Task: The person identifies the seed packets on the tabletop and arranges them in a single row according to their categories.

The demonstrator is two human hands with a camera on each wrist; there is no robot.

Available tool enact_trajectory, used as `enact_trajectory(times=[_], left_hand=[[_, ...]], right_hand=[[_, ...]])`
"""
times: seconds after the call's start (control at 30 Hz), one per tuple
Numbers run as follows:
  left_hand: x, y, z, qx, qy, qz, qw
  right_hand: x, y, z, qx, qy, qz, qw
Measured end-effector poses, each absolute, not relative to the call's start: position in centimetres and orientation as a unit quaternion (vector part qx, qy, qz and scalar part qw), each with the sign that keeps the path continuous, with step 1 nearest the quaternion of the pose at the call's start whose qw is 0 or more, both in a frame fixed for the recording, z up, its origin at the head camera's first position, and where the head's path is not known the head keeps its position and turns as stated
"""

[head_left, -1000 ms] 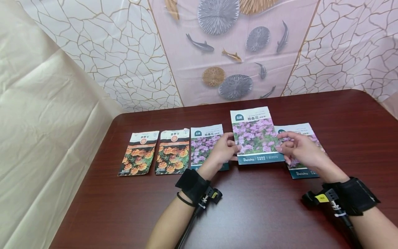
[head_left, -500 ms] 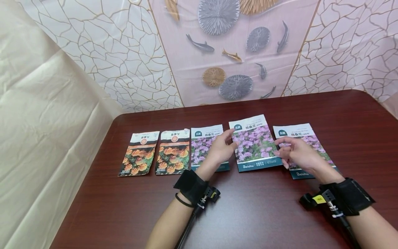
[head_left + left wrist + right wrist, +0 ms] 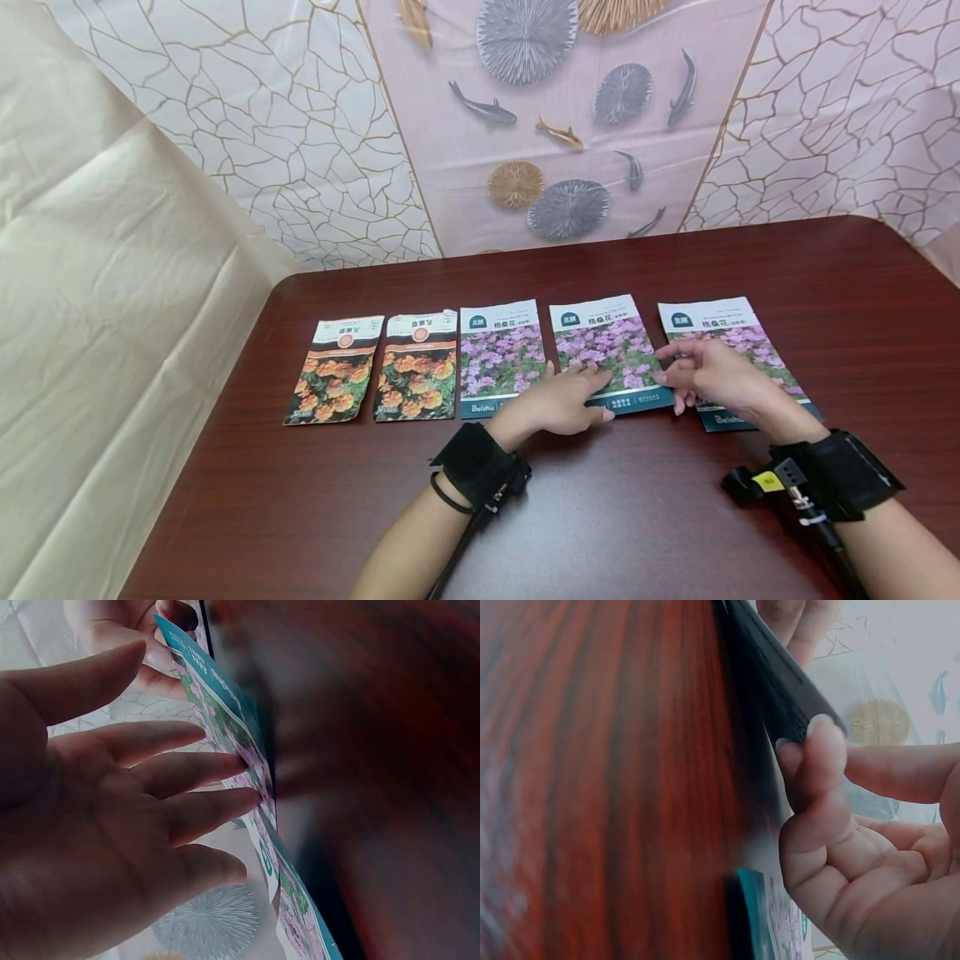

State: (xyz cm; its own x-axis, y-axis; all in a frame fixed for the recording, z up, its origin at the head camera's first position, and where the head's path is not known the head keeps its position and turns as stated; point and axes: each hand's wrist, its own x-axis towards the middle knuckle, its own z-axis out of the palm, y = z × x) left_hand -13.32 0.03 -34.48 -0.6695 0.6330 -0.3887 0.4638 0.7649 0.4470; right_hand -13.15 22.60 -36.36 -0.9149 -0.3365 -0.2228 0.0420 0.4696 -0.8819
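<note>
A seed packet with purple flowers [image 3: 621, 357] lies on the table in the middle of the head view, its lower right corner a little raised. My left hand [image 3: 564, 402] rests on its lower left part with extended fingers; in the left wrist view the fingertips [image 3: 244, 796] touch its face. The thumb and fingers of my right hand [image 3: 716, 377] pinch the lower right corner, as the right wrist view shows at the packet edge [image 3: 784, 679]. Similar purple-flower packets lie on either side, a left one [image 3: 495, 354] and a right one [image 3: 765, 350] partly covered by my right hand.
Two seed packets with orange flowers, an outer one [image 3: 333, 371] and an inner one [image 3: 417, 367], lie at the left of the row. The dark red table [image 3: 645, 508] backs onto a patterned cloth [image 3: 570, 142]. Cream cloth [image 3: 112, 333] hangs at left.
The middle packet has come down from above the table and toward me into the row. My left hand has shifted from its left edge onto its lower left part; the right keeps the corner.
</note>
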Motion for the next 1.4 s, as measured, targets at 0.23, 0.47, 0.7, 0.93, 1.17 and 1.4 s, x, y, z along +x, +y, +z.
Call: enact_trajectory(times=[0.23,0.47,0.7,0.93,1.17,1.4], left_hand=[[-13.2,0.2,-34.7,0.294,0.907,0.132,0.27],[-13.4,0.2,-34.9,0.285,0.912,0.124,0.266],[-13.5,0.1,-35.0,0.283,0.914,0.12,0.265],[-13.5,0.1,-34.7,0.277,0.916,0.113,0.266],[-13.4,0.2,-34.8,0.273,0.919,0.107,0.263],[-13.6,0.2,-34.8,0.269,0.922,0.107,0.259]], right_hand=[[-12.9,22.5,-36.0,-0.093,0.875,-0.456,0.137],[-12.6,22.2,-35.5,-0.109,0.899,-0.411,0.108],[-12.2,21.8,-35.2,-0.183,0.921,-0.338,0.056],[-11.5,21.0,-35.1,-0.297,0.904,-0.294,0.085],[-11.3,21.0,-35.4,-0.347,0.889,-0.274,0.123],[-11.3,20.9,-35.5,-0.349,0.888,-0.273,0.122]])
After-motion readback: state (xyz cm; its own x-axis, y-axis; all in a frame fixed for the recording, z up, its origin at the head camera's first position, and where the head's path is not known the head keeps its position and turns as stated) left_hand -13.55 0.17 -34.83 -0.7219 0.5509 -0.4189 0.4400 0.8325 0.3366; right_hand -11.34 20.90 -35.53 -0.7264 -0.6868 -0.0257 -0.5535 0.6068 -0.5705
